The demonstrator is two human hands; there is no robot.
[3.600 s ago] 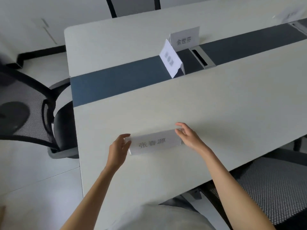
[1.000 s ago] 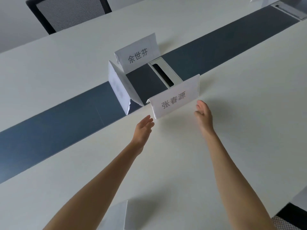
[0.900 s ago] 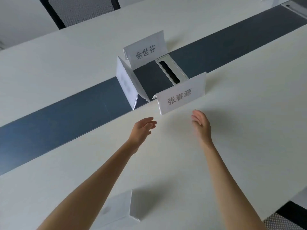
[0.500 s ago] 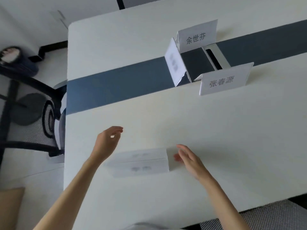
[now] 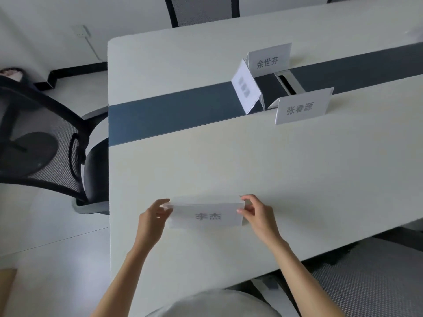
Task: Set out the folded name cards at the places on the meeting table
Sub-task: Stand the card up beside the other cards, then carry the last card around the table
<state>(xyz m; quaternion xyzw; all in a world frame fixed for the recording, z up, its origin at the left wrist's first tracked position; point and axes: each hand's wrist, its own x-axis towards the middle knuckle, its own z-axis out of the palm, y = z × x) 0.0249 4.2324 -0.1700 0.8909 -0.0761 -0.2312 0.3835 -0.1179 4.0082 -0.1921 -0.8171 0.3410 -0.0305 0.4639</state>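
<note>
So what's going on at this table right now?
A person is setting out folded name cards. Both hands, left hand and right hand, pinch the ends of a card near the table's front edge. Three cards already stand around the dark centre strip: a near card, a far card and a side card facing the table's end.

The room is bright with soft, even light. Small pale shadows sit beside the standing name cards (image 5: 303,107) toward 3 o'clock. The worktop (image 5: 229,161) has no glare. Straight edges bend near the picture's sides. Everything looks slightly fuzzy.
</note>
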